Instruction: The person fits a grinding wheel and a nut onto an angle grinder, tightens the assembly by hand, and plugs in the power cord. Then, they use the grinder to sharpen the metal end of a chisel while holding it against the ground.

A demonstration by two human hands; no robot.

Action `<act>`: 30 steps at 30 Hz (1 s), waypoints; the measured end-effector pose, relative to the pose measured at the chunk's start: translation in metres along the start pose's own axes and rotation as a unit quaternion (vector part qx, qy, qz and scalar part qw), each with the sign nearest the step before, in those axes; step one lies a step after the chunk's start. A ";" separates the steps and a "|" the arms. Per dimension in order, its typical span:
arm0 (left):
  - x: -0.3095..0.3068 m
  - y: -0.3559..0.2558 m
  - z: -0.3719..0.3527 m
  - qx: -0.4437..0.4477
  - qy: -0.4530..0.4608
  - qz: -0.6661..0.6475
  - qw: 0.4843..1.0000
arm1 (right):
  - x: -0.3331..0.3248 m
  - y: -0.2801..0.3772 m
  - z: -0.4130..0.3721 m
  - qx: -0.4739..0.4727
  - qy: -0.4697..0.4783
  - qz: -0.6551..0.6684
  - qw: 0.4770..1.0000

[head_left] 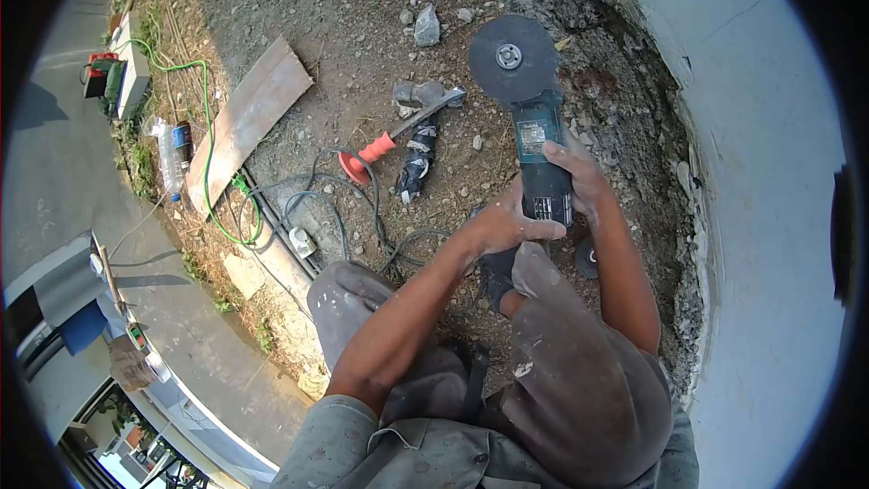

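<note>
I hold a teal and black angle grinder [541, 140] with a dark disc [507, 63] at its far end, flat side towards me. My left hand [509, 222] is wrapped round the rear of its body from the left, thumb across the top. My right hand [577, 174] grips the body from the right, thumb near the label. Left of the grinder lie a chisel [407, 122] with an orange-red handle guard and a hammer [418, 149] with a black, taped handle. The chisel's tip crosses the hammer's head. Another dark disc [587, 258] rests on the ground, partly hidden by my right forearm.
A white wall [751, 217] rises on the right above a rough, dug edge. Dark cables [339, 208] coil on the gravel. A board [249, 122], a green cord [207, 109], bottles [172, 149] and a red and green tool [107, 77] lie leftward. Several stones [427, 27] are ahead.
</note>
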State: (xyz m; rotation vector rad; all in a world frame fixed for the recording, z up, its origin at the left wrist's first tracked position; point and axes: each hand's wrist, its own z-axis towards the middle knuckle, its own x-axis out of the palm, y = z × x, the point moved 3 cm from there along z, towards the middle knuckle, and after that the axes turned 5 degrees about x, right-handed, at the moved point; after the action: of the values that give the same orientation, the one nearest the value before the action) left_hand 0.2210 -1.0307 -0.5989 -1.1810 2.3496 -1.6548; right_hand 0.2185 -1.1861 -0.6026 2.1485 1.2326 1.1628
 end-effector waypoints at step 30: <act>0.007 0.049 -0.054 0.066 -0.132 -0.156 0.977 | -0.004 -0.051 0.038 0.056 0.008 0.181 0.982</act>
State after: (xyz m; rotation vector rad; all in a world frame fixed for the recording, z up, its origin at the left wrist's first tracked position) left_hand 0.1655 -0.9856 -0.6129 -1.6911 1.9450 -1.5820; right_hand 0.2229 -1.1597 -0.6610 2.5276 0.9572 1.2786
